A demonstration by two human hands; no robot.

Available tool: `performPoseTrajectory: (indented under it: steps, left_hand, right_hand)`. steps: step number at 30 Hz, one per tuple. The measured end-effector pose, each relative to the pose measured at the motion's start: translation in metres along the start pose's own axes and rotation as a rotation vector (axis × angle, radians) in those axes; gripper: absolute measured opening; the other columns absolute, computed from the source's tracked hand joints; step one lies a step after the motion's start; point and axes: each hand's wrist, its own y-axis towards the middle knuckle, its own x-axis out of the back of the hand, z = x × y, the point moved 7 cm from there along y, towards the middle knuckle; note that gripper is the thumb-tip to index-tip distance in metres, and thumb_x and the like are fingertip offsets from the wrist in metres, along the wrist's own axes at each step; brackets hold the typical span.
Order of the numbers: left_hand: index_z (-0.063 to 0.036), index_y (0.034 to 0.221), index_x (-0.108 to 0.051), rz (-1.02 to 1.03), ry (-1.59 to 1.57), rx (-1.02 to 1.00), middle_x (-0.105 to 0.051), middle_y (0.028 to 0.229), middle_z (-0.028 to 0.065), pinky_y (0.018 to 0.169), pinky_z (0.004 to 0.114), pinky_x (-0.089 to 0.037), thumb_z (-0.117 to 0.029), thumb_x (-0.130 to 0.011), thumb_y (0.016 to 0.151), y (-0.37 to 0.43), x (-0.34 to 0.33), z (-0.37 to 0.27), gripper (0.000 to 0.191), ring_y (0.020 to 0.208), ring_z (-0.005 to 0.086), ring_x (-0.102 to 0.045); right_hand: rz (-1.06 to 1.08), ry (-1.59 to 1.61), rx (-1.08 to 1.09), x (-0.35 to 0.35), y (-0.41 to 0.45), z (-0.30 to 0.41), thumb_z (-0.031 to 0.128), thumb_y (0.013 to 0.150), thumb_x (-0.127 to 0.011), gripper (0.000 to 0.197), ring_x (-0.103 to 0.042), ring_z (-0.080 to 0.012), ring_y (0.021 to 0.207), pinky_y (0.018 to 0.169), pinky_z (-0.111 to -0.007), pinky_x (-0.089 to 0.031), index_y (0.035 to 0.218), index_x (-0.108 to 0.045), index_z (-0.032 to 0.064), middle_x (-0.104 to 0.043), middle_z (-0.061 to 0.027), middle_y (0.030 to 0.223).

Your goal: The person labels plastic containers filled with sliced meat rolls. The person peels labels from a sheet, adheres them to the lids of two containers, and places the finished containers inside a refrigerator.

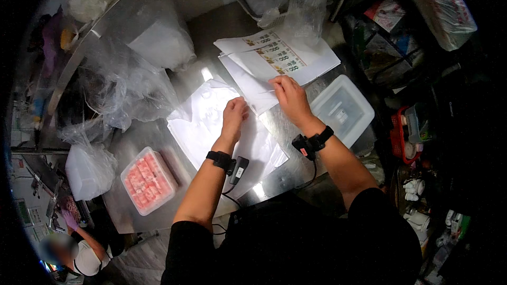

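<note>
My right hand pinches the edge of a white sheet, which bends up off a stack. Under and behind it lie sheets of printed labels bearing writing. My left hand is curled over a spread of white sheets on the metal table; whether it grips anything is hidden by its fingers. A closed rectangular clear plastic box with rolled slices of pink meat stands to the left. By my right forearm lies a translucent plastic lid or box.
Clear plastic bags spread over the table's left side, one bag holding white containers. A basket with plastic bags stands at the back. A red basket is at the right. A gloved co-worker is at lower left.
</note>
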Motion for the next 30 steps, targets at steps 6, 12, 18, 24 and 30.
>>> performPoseTrajectory:
  steps: [6, 12, 18, 24, 30]
  left_hand:
    - [-0.0030, 0.107, -0.043, 0.191, -0.373, 0.055, -0.052, 0.095, 0.0082, 0.073, 0.031, -0.046, -0.039, -0.051, 0.085, -0.029, -0.022, -0.030, 0.043, 0.083, 0.0190, -0.054]
    - [-0.0039, 0.111, -0.042, 0.176, -0.119, 0.069, -0.054, 0.096, 0.0070, 0.072, 0.029, -0.048, 0.001, -0.053, 0.076, -0.053, 0.000, -0.006, 0.037, 0.084, 0.0167, -0.056]
    - [-0.0037, 0.122, -0.034, 0.176, -0.142, 0.080, -0.049, 0.109, 0.0096, 0.087, 0.028, -0.041, 0.009, -0.053, 0.069, -0.076, 0.018, 0.002, 0.057, 0.099, 0.0184, -0.050]
    - [-0.0042, 0.124, -0.030, 0.153, -0.177, 0.008, -0.050, 0.106, 0.0079, 0.074, 0.022, -0.046, 0.005, -0.054, 0.074, -0.085, 0.037, 0.008, 0.056, 0.087, 0.0124, -0.053]
    - [-0.0023, 0.099, -0.051, 0.078, -0.045, -0.008, -0.056, 0.080, -0.0006, 0.061, 0.019, -0.043, -0.001, -0.057, 0.077, -0.089, 0.053, 0.012, 0.022, 0.069, 0.0067, -0.053]
  right_hand:
    - [0.159, -0.012, 0.201, -0.005, -0.030, 0.041, 0.004, 0.078, -0.053, 0.012, -0.053, -0.0312, 0.086, 0.070, -0.038, -0.045, 0.089, -0.051, 0.0016, -0.055, -0.0133, 0.087]
    - [0.392, 0.068, 0.131, -0.042, -0.068, 0.046, 0.012, 0.080, -0.053, 0.022, -0.054, -0.0308, 0.088, 0.075, -0.038, -0.045, 0.100, -0.051, 0.0031, -0.056, -0.0140, 0.091]
    - [0.452, 0.024, -0.042, -0.052, -0.060, 0.027, 0.011, 0.078, -0.055, 0.018, -0.053, -0.0294, 0.090, 0.078, -0.037, -0.044, 0.094, -0.058, 0.0049, -0.058, -0.0128, 0.093]
    - [0.502, 0.099, 0.084, -0.087, -0.071, 0.040, 0.010, 0.075, -0.057, 0.023, -0.051, -0.0283, 0.092, 0.080, -0.036, -0.043, 0.098, -0.057, 0.0052, -0.056, -0.0112, 0.095]
    - [0.492, 0.118, 0.153, -0.095, -0.067, 0.060, 0.012, 0.074, -0.059, 0.025, -0.051, -0.0281, 0.092, 0.078, -0.036, -0.043, 0.098, -0.056, 0.0049, -0.056, -0.0114, 0.096]
